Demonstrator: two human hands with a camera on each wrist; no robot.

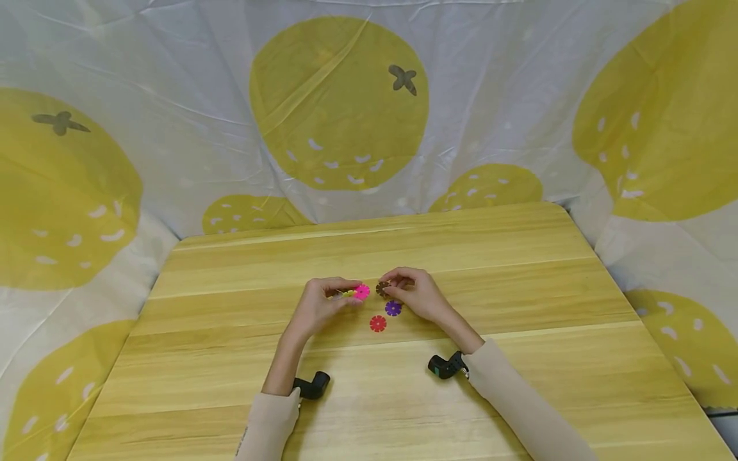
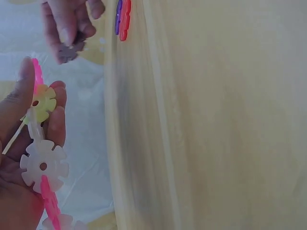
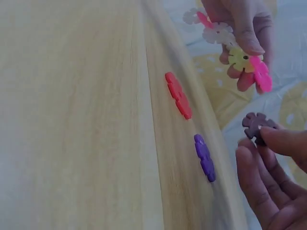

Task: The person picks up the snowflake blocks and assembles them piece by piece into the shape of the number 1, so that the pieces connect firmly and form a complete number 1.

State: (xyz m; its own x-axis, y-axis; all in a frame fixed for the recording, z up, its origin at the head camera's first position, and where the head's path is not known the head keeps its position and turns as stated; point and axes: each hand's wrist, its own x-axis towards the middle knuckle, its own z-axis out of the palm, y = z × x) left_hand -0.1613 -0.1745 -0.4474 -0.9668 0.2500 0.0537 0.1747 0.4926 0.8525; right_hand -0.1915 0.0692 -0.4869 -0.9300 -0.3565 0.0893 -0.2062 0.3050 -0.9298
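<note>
My left hand (image 1: 319, 303) holds a chain of notched flower-shaped discs slotted into one another. A pink disc (image 3: 261, 74) sits at its front end, joined to a yellow disc (image 3: 236, 58) between thumb and fingers. Behind these, a white disc (image 2: 31, 165) and more white and pink ones trail along the palm in the left wrist view. Thumb and fingertips of my right hand (image 1: 419, 296) pinch a brown disc (image 3: 253, 127), a small gap away from the pink one. On the table lie a purple disc (image 1: 393, 308), below the right hand, and a red disc (image 1: 378, 324).
The wooden table (image 1: 369, 403) spreads around both hands. Behind it hangs a white cloth (image 1: 490, 96) with yellow fruit prints. A black wrist camera (image 1: 312, 385) sits on the left wrist and another black camera (image 1: 445, 367) on the right.
</note>
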